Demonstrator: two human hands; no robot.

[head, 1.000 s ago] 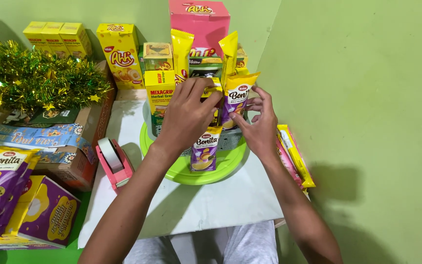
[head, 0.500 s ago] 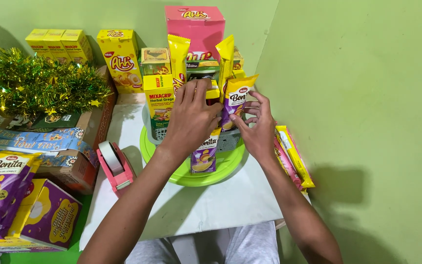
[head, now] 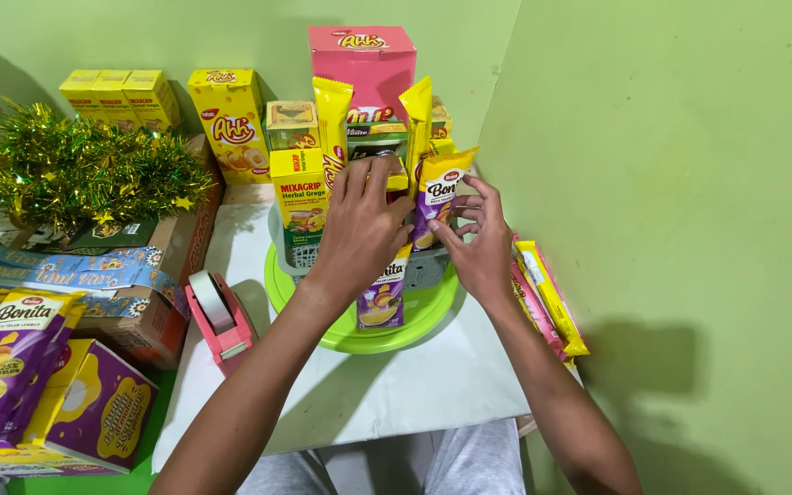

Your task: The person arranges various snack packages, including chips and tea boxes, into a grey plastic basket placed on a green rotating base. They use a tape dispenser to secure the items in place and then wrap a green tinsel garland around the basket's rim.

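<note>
Both hands worked at the front of a snack arrangement stacked on a lime-green round plate. The left hand lay flat, fingers spread, pressing against the packets at the stack's centre; whether it gripped any of them could not be told. The right hand pinched the edge of a purple-and-yellow snack sachet, holding it upright just right of the left hand's fingers. A second purple sachet hung below the left palm, its foot on the plate. The step in hand appeared to be seating the upright sachet against the stack; the next move probably called for steady pressure while it was fixed. A pink tape dispenser lay left of the left forearm, within reach. Room was tight on the right: the green wall stood near, with long yellow wrappers beside the right wrist at the table edge. Open surface lay toward the person.
</note>
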